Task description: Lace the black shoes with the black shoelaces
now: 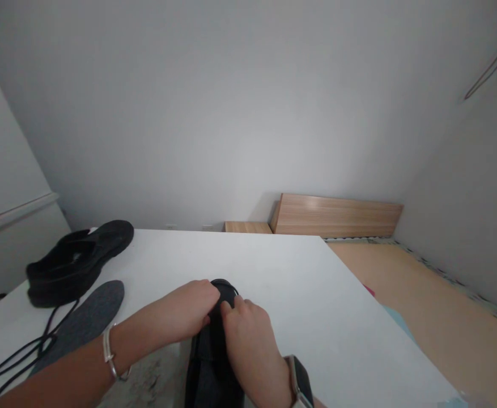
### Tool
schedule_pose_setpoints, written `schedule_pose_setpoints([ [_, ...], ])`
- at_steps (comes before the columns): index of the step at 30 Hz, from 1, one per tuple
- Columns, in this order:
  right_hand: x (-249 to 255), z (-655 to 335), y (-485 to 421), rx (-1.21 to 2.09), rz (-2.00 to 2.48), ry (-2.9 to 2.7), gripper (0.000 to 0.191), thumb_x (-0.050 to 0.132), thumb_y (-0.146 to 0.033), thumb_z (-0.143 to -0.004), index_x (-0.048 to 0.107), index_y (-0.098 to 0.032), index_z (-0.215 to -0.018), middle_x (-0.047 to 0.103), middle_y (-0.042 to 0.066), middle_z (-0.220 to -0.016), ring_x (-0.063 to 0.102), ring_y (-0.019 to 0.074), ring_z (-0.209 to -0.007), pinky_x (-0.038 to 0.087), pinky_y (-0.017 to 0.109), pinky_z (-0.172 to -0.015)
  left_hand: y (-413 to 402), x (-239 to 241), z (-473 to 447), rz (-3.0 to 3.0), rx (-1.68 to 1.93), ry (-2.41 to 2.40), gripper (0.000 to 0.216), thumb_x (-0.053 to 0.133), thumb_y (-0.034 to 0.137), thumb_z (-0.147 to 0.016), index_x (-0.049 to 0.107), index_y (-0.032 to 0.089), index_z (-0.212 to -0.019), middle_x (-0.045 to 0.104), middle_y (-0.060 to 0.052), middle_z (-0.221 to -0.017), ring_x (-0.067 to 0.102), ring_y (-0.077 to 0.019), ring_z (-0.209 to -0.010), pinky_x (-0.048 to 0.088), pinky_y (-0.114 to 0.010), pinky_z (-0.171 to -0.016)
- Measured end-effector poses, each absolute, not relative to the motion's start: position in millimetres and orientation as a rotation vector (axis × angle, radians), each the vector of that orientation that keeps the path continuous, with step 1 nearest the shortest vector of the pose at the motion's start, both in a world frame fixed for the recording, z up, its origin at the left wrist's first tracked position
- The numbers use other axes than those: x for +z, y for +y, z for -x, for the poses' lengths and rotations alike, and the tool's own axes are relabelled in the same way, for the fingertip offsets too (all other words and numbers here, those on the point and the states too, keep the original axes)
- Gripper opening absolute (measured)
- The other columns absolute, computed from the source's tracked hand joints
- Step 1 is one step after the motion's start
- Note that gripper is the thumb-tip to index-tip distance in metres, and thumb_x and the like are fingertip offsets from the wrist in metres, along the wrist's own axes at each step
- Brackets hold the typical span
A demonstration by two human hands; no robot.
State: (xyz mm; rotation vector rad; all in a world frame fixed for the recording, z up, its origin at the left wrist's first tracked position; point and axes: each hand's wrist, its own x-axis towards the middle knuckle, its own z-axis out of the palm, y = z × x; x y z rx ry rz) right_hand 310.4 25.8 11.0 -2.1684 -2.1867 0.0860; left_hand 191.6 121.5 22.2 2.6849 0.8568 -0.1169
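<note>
A black shoe [214, 377] lies lengthwise in front of me, its far end pointing away. My left hand [195, 309], with a silver bracelet at the wrist, is closed on the left side near that far end. From the right, my right hand [250, 334] grips the same part, thumb over the upper and fingers curled at the edge. Both hands hide much of the upper, and what the fingertips pinch is hard to see. On my left lie a grey insole [93, 311] and a loose black shoelace [39, 343].
A second black shoe [67, 266] rests on the white table [291, 283] at the far left. Beyond the table's right edge is a bed [384, 272] with a wooden headboard [337, 216]. A pale wall stands behind.
</note>
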Motion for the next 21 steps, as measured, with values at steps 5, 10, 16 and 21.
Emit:
schedule_pose_setpoints([
  [5,3.3,-316.9,23.9,0.091,2.043,-2.049,0.035,0.044,0.007,-0.085,0.070,-0.013,-0.096,0.069,0.016,-0.094,0.067,0.0324,-0.082,0.055,0.045,-0.068,117.6,19.7,-191.4,-2.676,-0.058,0.897,0.026,0.049,0.002,-0.084,0.069,0.015,-0.074,0.073,-0.011,-0.078,0.070,-0.0277,-0.074,0.049,-0.033,-0.069],
  [10,-9.1,-326.4,26.9,0.265,1.682,-1.795,0.018,0.051,-0.005,-0.090,0.063,-0.018,-0.092,0.067,0.008,-0.092,0.062,0.0240,-0.086,0.052,0.037,-0.075,109.0,29.5,-187.7,-2.620,0.173,0.962,0.016,0.054,0.010,-0.084,0.069,0.016,-0.080,0.071,-0.009,-0.087,0.067,-0.0238,-0.081,0.047,-0.030,-0.071],
  [16,5.7,-329.8,28.9,0.574,1.310,-1.422,0.011,0.051,-0.025,-0.096,0.059,-0.021,-0.090,0.067,0.002,-0.078,0.066,0.0167,-0.073,0.054,0.027,-0.066,100.9,50.1,-183.4,-2.117,0.621,0.837,0.016,0.055,0.024,-0.085,0.069,0.018,-0.082,0.073,-0.001,-0.075,0.066,-0.0155,-0.069,0.048,-0.023,-0.063],
  [21,19.1,-327.8,32.7,0.692,1.214,-1.250,0.008,0.064,-0.028,-0.088,0.062,-0.021,-0.086,0.067,0.001,-0.074,0.067,0.0167,-0.068,0.055,0.028,-0.064,97.5,53.1,-181.9,-1.894,0.753,0.775,0.016,0.058,0.031,-0.083,0.062,0.019,-0.091,0.074,-0.002,-0.076,0.071,-0.0183,-0.069,0.053,-0.027,-0.065],
])
